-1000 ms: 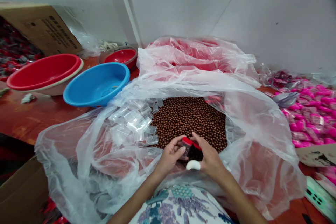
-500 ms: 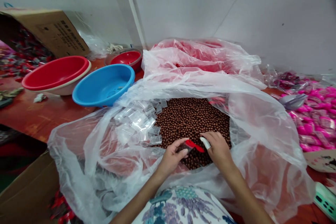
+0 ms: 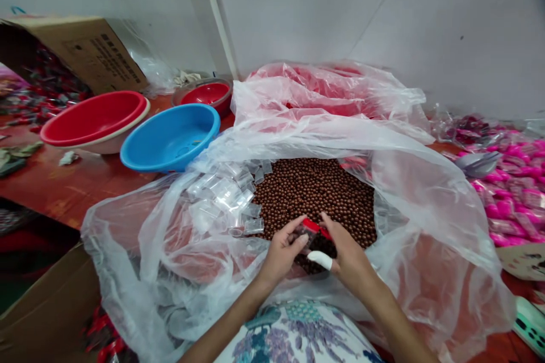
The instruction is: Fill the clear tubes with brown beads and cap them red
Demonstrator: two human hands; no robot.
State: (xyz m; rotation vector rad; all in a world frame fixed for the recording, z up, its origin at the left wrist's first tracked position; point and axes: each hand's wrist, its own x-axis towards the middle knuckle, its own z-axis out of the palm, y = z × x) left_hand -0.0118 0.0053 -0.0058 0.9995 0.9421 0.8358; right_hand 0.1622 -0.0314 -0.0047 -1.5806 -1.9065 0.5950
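My left hand (image 3: pixel 284 247) grips a small clear plastic container (image 3: pixel 305 238) with a red lid (image 3: pixel 311 224), its contents dark. My right hand (image 3: pixel 347 249) is beside it, fingers stretched forward next to a red part at the container's right. The thumb, in a white cover (image 3: pixel 320 260), stands apart from the fingers; whether a fingertip touches the red part I cannot tell. Beneath both hands is a heap of round brown balls (image 3: pixel 315 193) inside a large translucent plastic bag (image 3: pixel 426 198). Several empty clear tubes (image 3: pixel 225 198) lie at the heap's left.
A blue basin (image 3: pixel 170 139) and a red basin (image 3: pixel 96 119) stand at left on the red table (image 3: pixel 55 193), with a cardboard box (image 3: pixel 102 57) behind. Pink packages (image 3: pixel 519 193) and a grey scoop (image 3: pixel 479 163) are at right. Another bag (image 3: pixel 332 91) with red contents lies against the wall.
My right hand has turned so its fingers reach beside the red lid and the white-covered thumb drops lower. The lid, which stood open, now sits over the container's top. My left hand keeps its grip.
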